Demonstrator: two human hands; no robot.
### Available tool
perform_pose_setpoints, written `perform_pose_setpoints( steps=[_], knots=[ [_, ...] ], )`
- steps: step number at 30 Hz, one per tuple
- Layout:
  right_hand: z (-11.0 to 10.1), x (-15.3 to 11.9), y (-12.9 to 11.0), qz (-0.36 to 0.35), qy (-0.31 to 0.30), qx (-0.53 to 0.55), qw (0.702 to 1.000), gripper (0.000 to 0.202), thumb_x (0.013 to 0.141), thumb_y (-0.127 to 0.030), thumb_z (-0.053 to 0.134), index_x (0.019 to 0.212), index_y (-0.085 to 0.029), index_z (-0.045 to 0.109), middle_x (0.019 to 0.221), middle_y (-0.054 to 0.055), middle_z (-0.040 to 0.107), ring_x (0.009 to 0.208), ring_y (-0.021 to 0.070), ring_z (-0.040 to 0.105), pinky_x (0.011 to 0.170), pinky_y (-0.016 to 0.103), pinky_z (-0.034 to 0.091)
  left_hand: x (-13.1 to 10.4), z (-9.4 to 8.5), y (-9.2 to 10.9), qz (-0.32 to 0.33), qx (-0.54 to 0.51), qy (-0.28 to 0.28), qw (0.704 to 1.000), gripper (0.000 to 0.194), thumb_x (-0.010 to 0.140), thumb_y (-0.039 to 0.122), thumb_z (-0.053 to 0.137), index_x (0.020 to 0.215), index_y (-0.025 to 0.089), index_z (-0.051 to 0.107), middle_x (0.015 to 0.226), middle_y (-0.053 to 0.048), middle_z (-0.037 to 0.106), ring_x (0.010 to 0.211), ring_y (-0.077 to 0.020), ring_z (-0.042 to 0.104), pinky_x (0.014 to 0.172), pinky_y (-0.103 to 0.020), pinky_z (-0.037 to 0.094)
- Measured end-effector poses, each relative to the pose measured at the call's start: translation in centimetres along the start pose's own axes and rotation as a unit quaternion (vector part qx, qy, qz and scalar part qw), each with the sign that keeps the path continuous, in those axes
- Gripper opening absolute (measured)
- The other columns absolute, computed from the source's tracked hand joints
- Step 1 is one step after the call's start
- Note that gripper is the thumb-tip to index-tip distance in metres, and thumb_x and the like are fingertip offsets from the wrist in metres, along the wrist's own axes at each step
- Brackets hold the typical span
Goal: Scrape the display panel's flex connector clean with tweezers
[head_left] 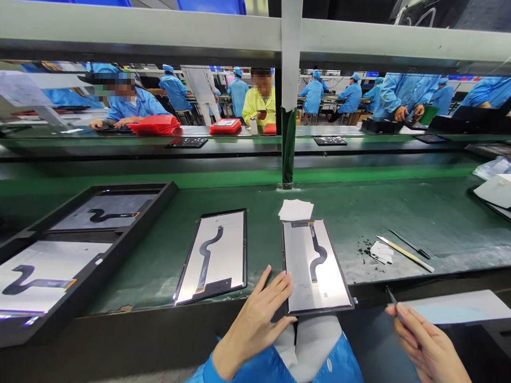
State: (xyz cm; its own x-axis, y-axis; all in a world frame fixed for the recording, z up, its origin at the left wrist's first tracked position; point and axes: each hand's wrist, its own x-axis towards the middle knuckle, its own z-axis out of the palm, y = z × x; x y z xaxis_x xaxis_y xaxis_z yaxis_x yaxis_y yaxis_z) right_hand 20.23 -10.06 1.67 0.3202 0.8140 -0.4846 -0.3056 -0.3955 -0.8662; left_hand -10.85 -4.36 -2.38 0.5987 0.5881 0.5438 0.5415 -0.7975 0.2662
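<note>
A display panel (297,266) with a dark curved ribbon cable (318,255) lies at the table's front edge. My left hand (261,314) rests at its lower left edge, fingers spread, holding nothing. Off to the right, below the table edge, my right hand (419,332) pinches metal tweezers (392,297), tips pointing up and left. Left of my left hand lies a second panel (227,255) with a similar cable. White paper pieces (296,209) sit just behind the nearer panel. Small white labels (382,252) and black scraps are on the right of the table.
A black tray (131,234) with two more panels stands at the left. A white-handled blade tool (405,254) and a thin black stick (409,244) lie at right. An upright post (288,143) rises behind the table. People in blue work beyond, beside red stacks (155,125).
</note>
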Motion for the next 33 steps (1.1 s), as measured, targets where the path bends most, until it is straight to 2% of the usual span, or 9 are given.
perform_pose_setpoints(
  steps=[4,8,10,17,25,29,33],
  knots=[
    [-0.6,0.3,-0.4,0.006,0.023,0.017,1.000,0.060,0.046,-0.065,0.089,0.070,-0.014,0.067,0.052,-0.009,0.034,0.043,0.0017,0.020,0.038,0.016,0.016,0.0,0.0,0.0,0.000,0.005,-0.003,1.000,0.051,0.101,0.027,0.055,0.147,0.013,0.040,0.136,-0.018,0.061,0.133,-0.0305,0.053,0.114,-0.063,0.034],
    [-1.7,0.6,-0.6,0.007,0.003,0.020,1.000,0.054,0.057,-0.062,0.087,0.075,-0.015,0.069,0.053,-0.009,0.035,0.043,0.0023,0.020,0.037,0.015,0.020,0.0,0.0,0.0,-0.003,-0.004,-0.002,1.000,0.054,0.100,0.027,0.056,0.150,0.016,0.037,0.136,-0.017,0.062,0.132,-0.0304,0.054,0.114,-0.063,0.034],
    [-2.0,0.7,-0.8,0.000,0.003,0.023,1.000,0.052,0.058,-0.061,0.087,0.076,-0.016,0.069,0.053,-0.009,0.035,0.042,0.0020,0.020,0.036,0.015,0.020,0.0,0.0,0.0,-0.002,-0.006,-0.001,1.000,0.054,0.100,0.026,0.055,0.150,0.015,0.037,0.136,-0.017,0.061,0.132,-0.0305,0.054,0.114,-0.063,0.034],
    [-1.4,0.2,-2.2,-0.014,0.048,0.051,0.997,0.057,0.044,-0.059,0.093,0.068,-0.014,0.068,0.050,-0.009,0.035,0.041,0.0008,0.020,0.034,0.013,0.019,0.0,0.1,-0.1,-0.006,-0.012,-0.005,1.000,0.054,0.098,0.025,0.058,0.148,0.015,0.040,0.136,-0.018,0.062,0.132,-0.0311,0.055,0.113,-0.064,0.034],
    [-1.4,0.3,-3.0,-0.045,0.074,0.043,0.995,0.053,0.046,-0.059,0.090,0.068,-0.016,0.068,0.050,-0.008,0.034,0.040,0.0021,0.020,0.031,0.013,0.021,0.1,-0.1,0.0,-0.009,-0.015,-0.004,1.000,0.058,0.097,0.023,0.061,0.150,0.017,0.037,0.136,-0.017,0.061,0.131,-0.0310,0.055,0.114,-0.062,0.034],
    [-2.0,0.6,-3.1,-0.035,0.078,0.062,0.994,0.054,0.042,-0.057,0.093,0.069,-0.017,0.068,0.050,-0.009,0.036,0.039,0.0011,0.019,0.030,0.011,0.020,0.1,-0.1,0.0,-0.006,-0.013,-0.001,1.000,0.058,0.097,0.025,0.060,0.150,0.017,0.037,0.136,-0.017,0.062,0.131,-0.0309,0.055,0.114,-0.062,0.034],
    [-2.7,0.7,-3.1,-0.043,0.067,0.075,0.994,0.046,0.052,-0.051,0.092,0.072,-0.017,0.069,0.052,-0.007,0.037,0.040,0.0027,0.023,0.029,0.013,0.020,0.0,0.0,0.0,-0.008,-0.011,-0.005,1.000,0.055,0.098,0.025,0.059,0.148,0.015,0.039,0.136,-0.018,0.062,0.132,-0.0311,0.054,0.114,-0.063,0.034]
  ],
)
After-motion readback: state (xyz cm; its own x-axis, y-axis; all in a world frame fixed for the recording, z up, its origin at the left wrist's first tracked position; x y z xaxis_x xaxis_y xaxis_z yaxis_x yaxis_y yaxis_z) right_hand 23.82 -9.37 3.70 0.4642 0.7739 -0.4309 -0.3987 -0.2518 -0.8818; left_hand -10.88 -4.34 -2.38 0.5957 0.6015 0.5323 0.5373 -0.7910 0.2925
